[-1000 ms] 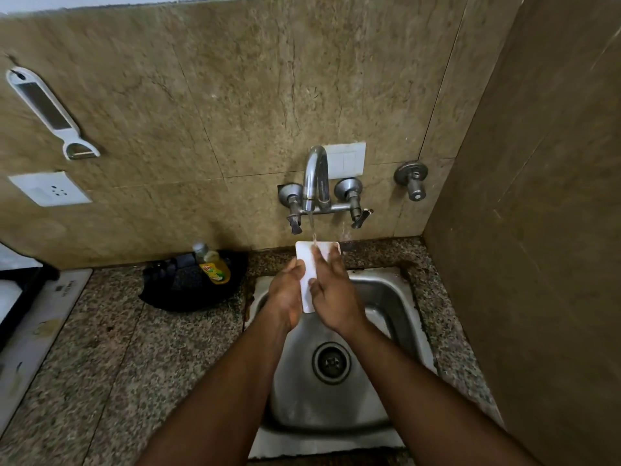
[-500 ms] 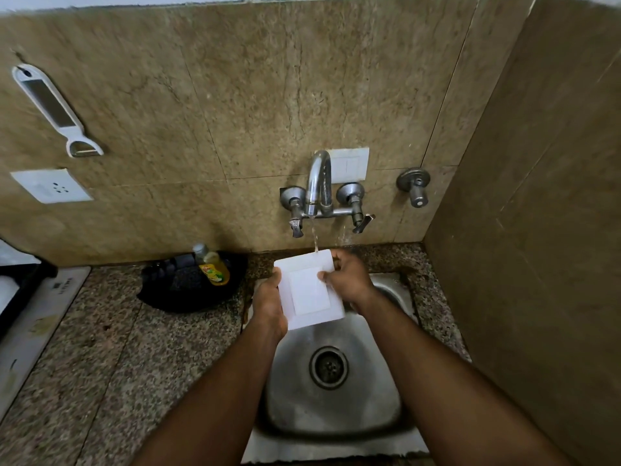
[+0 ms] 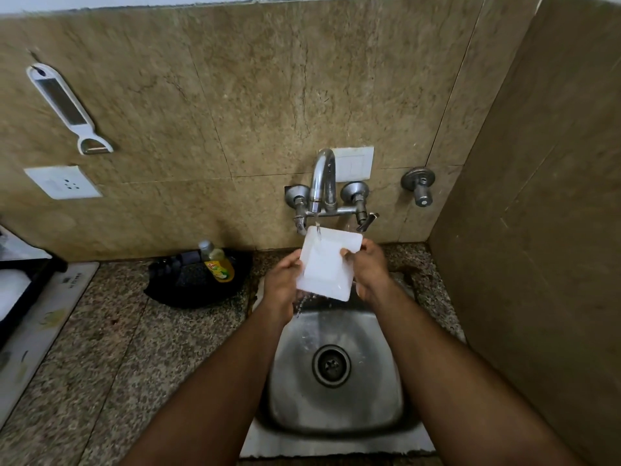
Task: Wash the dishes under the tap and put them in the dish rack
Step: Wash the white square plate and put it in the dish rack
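A white square plate is held tilted over the steel sink, its face towards me. Water runs from the chrome tap onto the plate's top left part and drips off its lower left corner. My left hand grips the plate's left edge. My right hand grips its right edge, thumb on the face. No dish rack is in view.
A black pan with a yellow dish-soap bottle stands on the granite counter left of the sink. A stove edge lies at far left. A wall closes the right side. A peeler hangs on the tiles.
The plate has turned from edge-on to face-on, then lifted closer under the spout. My hands moved from its faces to its left and right edges.
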{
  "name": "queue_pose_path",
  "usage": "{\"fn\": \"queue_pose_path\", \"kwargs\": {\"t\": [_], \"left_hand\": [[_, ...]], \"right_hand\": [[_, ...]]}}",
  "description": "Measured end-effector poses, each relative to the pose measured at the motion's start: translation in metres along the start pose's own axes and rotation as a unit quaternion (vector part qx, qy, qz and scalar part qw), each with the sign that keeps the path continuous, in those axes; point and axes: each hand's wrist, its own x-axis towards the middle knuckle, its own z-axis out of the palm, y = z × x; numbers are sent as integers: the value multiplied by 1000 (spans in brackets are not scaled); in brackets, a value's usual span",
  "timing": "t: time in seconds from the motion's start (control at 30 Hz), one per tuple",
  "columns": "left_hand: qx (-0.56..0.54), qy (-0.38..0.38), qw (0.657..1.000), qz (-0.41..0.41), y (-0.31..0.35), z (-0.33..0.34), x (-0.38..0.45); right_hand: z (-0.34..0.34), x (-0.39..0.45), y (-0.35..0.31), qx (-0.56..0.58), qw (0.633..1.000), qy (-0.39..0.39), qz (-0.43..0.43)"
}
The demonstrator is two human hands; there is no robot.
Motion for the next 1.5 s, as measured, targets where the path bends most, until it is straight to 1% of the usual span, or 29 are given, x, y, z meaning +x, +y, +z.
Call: {"fn": "queue_pose_path", "kwargs": {"t": [0.1,0.33,0.4,0.5,0.67,0.73,0.83,0.9,1.0,1.1,1.2,1.27,1.33,1.4,1.47,1.5], "left_hand": [[-23,-14,1000,5,7,8,-4],[-83,-33,996,5,22,23,-9],[-90,-16,996,2,23,22,-8],[-80,32,996,-19,21,16,-4],[-114,111,985,-63,12,-3,5],[-109,131,982,-81,5,-12,8],[-54,148,982,-104,-2,-23,5],[-37,135,984,-108,-3,-25,2],[-42,91,988,-116,-4,-24,-3],[-16,58,991,-121,-6,-25,-7],[-34,21,993,-107,-5,-23,-9],[-44,-1,994,-102,-8,-18,-7],[-49,-1,994,-93,-11,-13,-4],[-39,-7,996,-77,-10,-7,-4],[-11,-15,998,-62,-9,-1,-6],[1,-18,998,-59,-8,1,-7]], "right_hand": [[-6,5,1,76,996,26,38],[-13,3,1,151,985,43,75],[-9,1,-2,150,985,37,80],[1,-2,-4,126,988,18,84],[20,-10,3,101,992,-10,80],[25,-13,8,84,994,-22,69],[30,-16,13,52,996,-34,59],[30,-15,17,16,998,-45,50],[26,-13,18,-27,997,-57,36],[14,-10,14,-48,996,-77,25],[-3,-9,5,-88,992,-94,18],[-14,-8,0,-123,988,-89,18],[-19,-3,-4,-156,985,-70,24],[-22,2,-14,-202,979,-7,7],[-24,8,-28,-263,961,68,-60],[-25,9,-37,-280,951,80,-107]]}}
